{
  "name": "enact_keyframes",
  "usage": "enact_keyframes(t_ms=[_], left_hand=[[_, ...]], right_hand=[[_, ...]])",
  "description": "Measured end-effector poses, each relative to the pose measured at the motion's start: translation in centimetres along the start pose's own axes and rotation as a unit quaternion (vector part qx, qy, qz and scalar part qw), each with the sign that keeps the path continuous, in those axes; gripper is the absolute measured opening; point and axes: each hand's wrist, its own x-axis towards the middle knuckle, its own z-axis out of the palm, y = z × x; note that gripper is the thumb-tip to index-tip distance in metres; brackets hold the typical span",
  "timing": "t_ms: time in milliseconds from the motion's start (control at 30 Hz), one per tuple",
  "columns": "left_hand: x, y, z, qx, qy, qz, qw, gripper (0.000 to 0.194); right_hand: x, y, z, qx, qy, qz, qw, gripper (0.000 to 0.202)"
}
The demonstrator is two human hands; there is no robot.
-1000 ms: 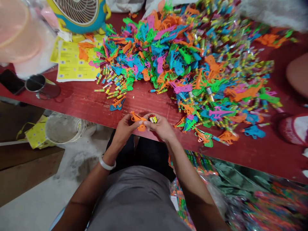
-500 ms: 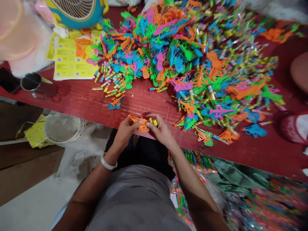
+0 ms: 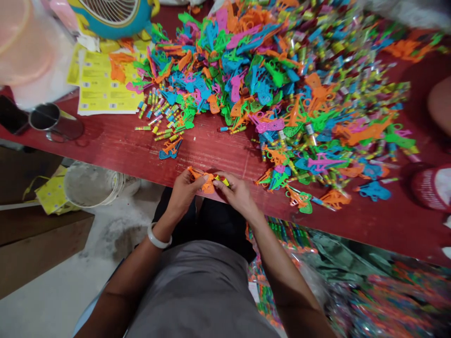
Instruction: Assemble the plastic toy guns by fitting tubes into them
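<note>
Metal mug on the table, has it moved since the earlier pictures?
No. The metal mug keeps its place beside the yellow printed sheets; both shifted slightly left and up in the picture together, so the camera moved.

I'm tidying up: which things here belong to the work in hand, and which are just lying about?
Likely the work: orange toy in left hand; yellow bits in right hand; heaped plastic toys.
Likely just lying about: fan; metal mug; bucket.

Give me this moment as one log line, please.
left hand: holds orange plastic piece | right hand: holds yellow-and-red piece beside it | red table: multicoloured pile beyond hands
</note>
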Motion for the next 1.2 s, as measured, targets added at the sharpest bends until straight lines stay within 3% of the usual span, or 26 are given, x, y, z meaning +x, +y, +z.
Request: enact_keyframes(t_ms=[200,300,333,400,433,500,567,600,667,767,867,1033,1100,1200], left_hand=[[-0.6,-0.3,0.2,0.018,0.006,0.007,1.0,0.026],[-0.3,0.3,0.7,0.036,-0.02,0.006,0.999,0.029],[0.1,0.7,0.6,0.056,-0.032,0.024,0.998,0.029],[1.4,1.8,-0.3,0.137,-0.016,0.099,0.986,0.027],[2.1,2.4,-1.0,0.197,0.023,0.147,0.969,0.026],[3.8,3.4,-3.0,0.33,0.148,0.22,0.906,0.027],[5.3,3.8,-4.9,0.43,0.238,0.222,0.842,0.028],[5.9,3.7,-5.6,0.464,0.256,0.208,0.822,0.029],[6.4,3.1,-6.3,0.498,0.248,0.179,0.812,0.031],[5.7,1.9,-5.7,0.484,0.197,0.162,0.837,0.031],[4.1,1.0,-4.3,0.417,0.175,0.141,0.88,0.028],[1.9,0.4,-2.5,0.143,0.109,0.054,0.982,0.042],[1.5,0.6,-2.1,0.057,0.05,0.005,0.997,0.049],[0.9,1.2,-1.6,0.03,-0.041,-0.051,0.997,0.044]], right_hand=[[-0.5,0.2,0.9,-0.002,-0.061,-0.013,0.998,0.031],[-0.7,-0.1,0.0,0.0,-0.065,-0.009,0.998,0.033],[-0.7,-0.3,-0.9,-0.009,-0.033,-0.011,0.999,0.033],[-0.4,-0.8,-3.7,-0.065,0.107,-0.033,0.992,0.032],[-0.2,-1.1,-5.3,-0.111,0.198,-0.052,0.972,0.033],[0.3,-1.6,-7.9,-0.213,0.344,-0.099,0.909,0.041],[0.6,-1.8,-8.8,-0.271,0.393,-0.135,0.868,0.045],[0.6,-1.7,-8.3,-0.27,0.383,-0.141,0.872,0.044],[0.6,-1.4,-5.7,-0.213,0.305,-0.118,0.921,0.039],[0.7,-0.6,-0.3,-0.088,0.141,-0.035,0.985,0.038],[1.3,-0.4,3.3,-0.042,0.064,-0.012,0.997,0.038],[2.3,-1.1,4.1,0.031,-0.035,0.01,0.999,0.038],[2.3,-1.2,3.8,0.097,-0.055,0.035,0.993,0.04],[1.9,-0.7,3.4,0.142,-0.027,0.047,0.988,0.04]])
